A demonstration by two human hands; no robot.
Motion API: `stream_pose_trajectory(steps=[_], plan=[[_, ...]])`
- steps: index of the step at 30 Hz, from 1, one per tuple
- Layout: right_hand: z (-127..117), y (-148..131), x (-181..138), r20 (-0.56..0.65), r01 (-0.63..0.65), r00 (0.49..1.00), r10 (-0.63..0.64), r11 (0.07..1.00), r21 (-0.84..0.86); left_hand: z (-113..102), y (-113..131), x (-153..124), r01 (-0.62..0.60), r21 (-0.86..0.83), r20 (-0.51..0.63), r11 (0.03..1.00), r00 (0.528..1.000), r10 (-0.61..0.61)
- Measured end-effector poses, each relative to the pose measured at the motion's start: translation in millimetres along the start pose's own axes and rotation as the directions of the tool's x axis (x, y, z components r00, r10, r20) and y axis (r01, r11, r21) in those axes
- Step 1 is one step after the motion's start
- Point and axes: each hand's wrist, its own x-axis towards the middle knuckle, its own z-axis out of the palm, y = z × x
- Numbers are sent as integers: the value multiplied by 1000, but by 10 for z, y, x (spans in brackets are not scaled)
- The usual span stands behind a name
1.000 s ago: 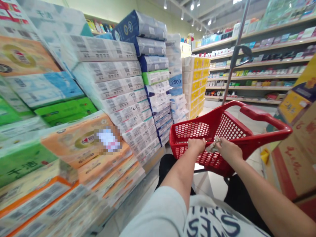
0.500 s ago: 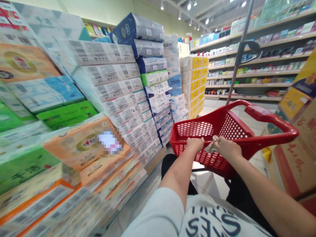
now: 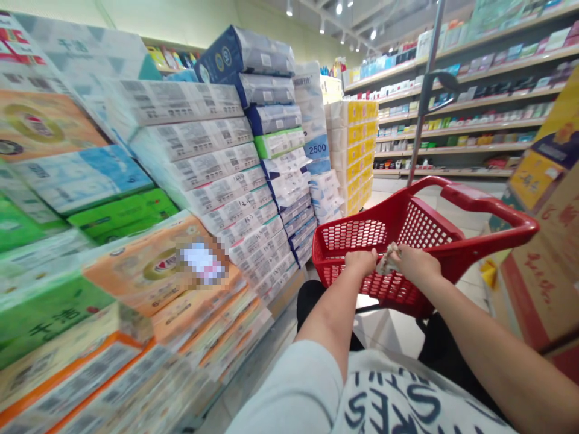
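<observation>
A red plastic shopping basket (image 3: pixel 350 236) with a long handle stands in front of my legs, its sides full of small holes. Over its near rim curl the fingers of my left hand (image 3: pixel 360 263), closed on the edge. My right hand (image 3: pixel 418 265) is closed on a crumpled, pale cloth (image 3: pixel 389 258) at the same rim, a short way to the right. The cloth hangs against the rim between both hands. My fingertips are partly hidden on each side.
Tall stacks of tissue packs (image 3: pixel 217 160) line the left side. Cardboard boxes (image 3: pixel 554 265) stand close on the right. A metal pole (image 3: pixel 423 114) rises behind the basket, and stocked shelves (image 3: pixel 470 129) fill the back. Orange tissue packs (image 3: pixel 136 271) lie near my left arm.
The view has shifted slightly. My right hand and the cloth have moved a little to the left along the rim, nearer my left hand, which keeps its hold.
</observation>
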Motion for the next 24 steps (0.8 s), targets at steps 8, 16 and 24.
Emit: stream_pose_trajectory(steps=[8,16,24], plan=[[-78,156,50,-7,-29,1000,29,1000,1,-34,3,-2,-29,7,55,1000,998,29],[-86,12,-53,-42,50,998,-52,997,-64,-103,26,-13,-45,41,31,998,999,44],[-44,37,-66,-75,20,997,-21,1000,-17,-93,25,28,-39,36,25,999,999,38]])
